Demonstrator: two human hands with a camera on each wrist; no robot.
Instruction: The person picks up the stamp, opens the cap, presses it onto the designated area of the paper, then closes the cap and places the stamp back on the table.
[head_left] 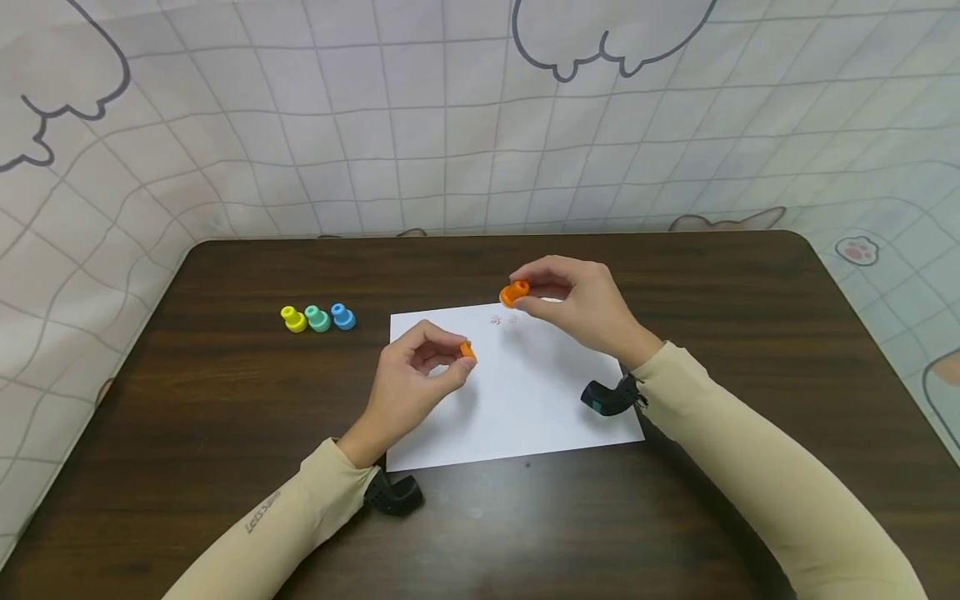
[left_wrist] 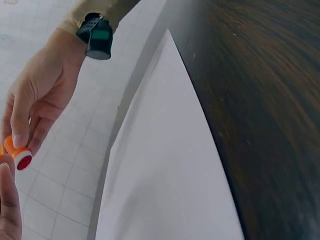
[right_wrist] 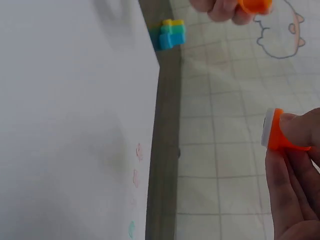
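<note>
My right hand (head_left: 581, 304) pinches an orange toy stamp (head_left: 514, 292) between thumb and fingers, just above the far edge of a white paper sheet (head_left: 525, 408). In the left wrist view the stamp's red inked face (left_wrist: 24, 161) shows inside a white rim. Over the sheet's left part, my left hand (head_left: 416, 375) holds a small orange piece, seemingly the stamp's cap (head_left: 467, 350), between thumb and fingertips. Small red prints (right_wrist: 139, 151) and a green print (right_wrist: 132, 229) lie along one edge of the paper.
Yellow (head_left: 293, 319), green (head_left: 318, 318) and blue (head_left: 342, 317) stamps stand in a row left of the paper. They all sit on a dark wooden table (head_left: 225, 400). A white checked cloth (head_left: 420, 150) hangs behind it.
</note>
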